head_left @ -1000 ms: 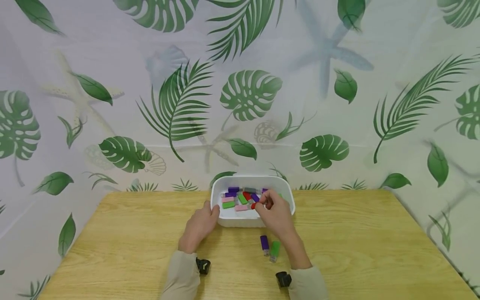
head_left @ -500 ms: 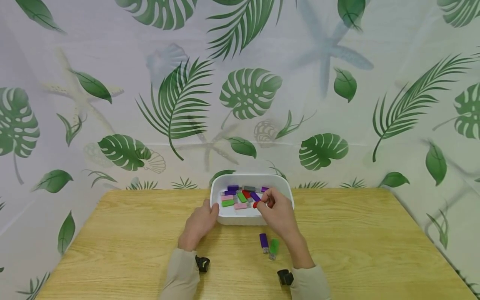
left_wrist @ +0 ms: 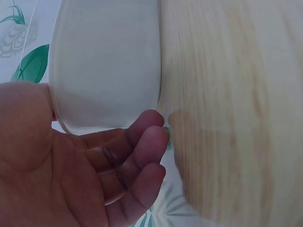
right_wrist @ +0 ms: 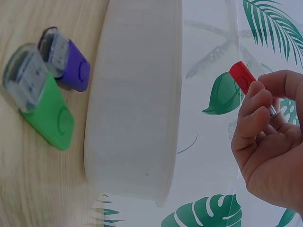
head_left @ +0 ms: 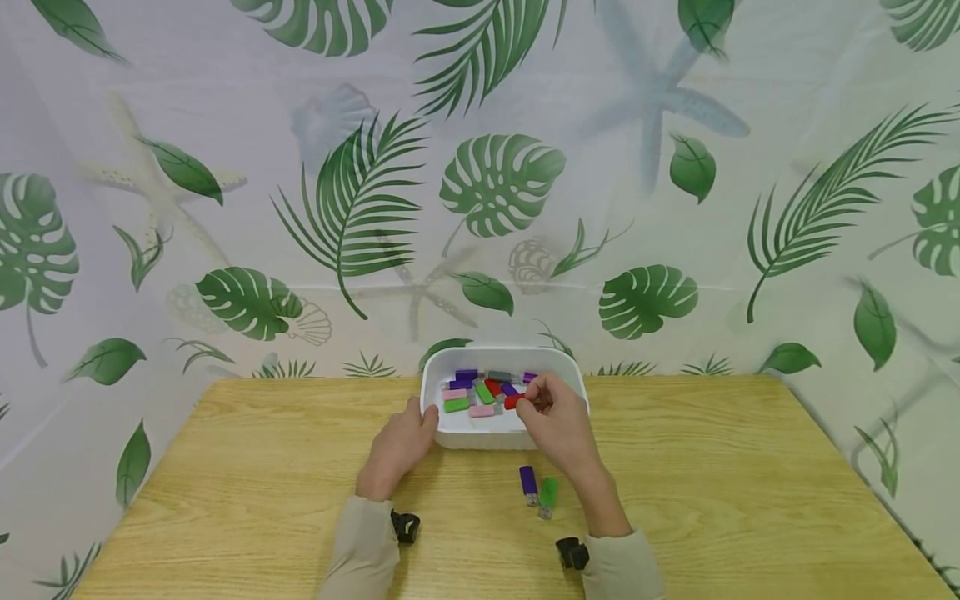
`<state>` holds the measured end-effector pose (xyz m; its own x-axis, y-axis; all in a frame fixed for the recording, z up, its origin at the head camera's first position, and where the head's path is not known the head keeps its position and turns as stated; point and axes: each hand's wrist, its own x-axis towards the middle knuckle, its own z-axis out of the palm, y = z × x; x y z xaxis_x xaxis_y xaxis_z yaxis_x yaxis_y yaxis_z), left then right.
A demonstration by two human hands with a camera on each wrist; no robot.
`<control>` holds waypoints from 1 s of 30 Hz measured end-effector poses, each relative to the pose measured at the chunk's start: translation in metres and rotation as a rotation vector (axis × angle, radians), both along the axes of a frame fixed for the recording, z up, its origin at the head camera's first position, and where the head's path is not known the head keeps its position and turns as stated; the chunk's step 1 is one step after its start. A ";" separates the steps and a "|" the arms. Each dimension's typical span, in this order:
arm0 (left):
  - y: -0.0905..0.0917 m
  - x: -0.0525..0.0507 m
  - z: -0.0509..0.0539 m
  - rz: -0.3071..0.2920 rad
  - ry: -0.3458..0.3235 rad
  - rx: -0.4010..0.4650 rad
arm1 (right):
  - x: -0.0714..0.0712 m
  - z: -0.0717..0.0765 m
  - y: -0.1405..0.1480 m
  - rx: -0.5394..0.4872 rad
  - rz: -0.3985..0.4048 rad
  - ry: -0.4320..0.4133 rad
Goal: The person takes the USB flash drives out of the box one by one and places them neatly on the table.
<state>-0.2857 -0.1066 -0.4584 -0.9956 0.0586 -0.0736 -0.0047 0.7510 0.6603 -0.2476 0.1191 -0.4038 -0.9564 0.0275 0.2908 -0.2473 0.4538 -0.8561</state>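
Note:
A white bin (head_left: 480, 441) holds several USB sticks in purple, green, pink, red and grey. My right hand (head_left: 558, 422) pinches a red USB stick (head_left: 513, 402) over the right part of the bin. In the right wrist view the red stick (right_wrist: 243, 77) juts from between thumb and fingers of the right hand (right_wrist: 272, 127), above the bin's rim. My left hand (head_left: 401, 444) grips the bin's left end, its thumb at the rim. The left wrist view shows the left hand (left_wrist: 94, 165) with bent fingers against the end of the bin (left_wrist: 109, 61).
On the wooden table (head_left: 262, 483), in front of the bin, lie a purple USB stick (head_left: 528, 483) and a green one (head_left: 549, 493), side by side. Behind the table hangs a leaf-patterned cloth (head_left: 480, 83).
The right hand has risen slightly with the red stick, which now shows more clearly above the other sticks. The left hand keeps its grip on the bin.

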 end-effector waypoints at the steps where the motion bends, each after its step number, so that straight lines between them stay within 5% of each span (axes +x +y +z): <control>1: 0.000 0.000 0.000 -0.001 -0.001 0.002 | 0.000 0.000 0.000 0.001 0.001 0.002; 19: 0.000 0.000 0.001 0.002 -0.010 -0.001 | 0.000 -0.002 0.002 0.104 0.026 -0.038; 30: -0.001 0.001 0.000 -0.007 -0.009 0.008 | -0.001 -0.011 -0.003 0.379 0.298 -0.170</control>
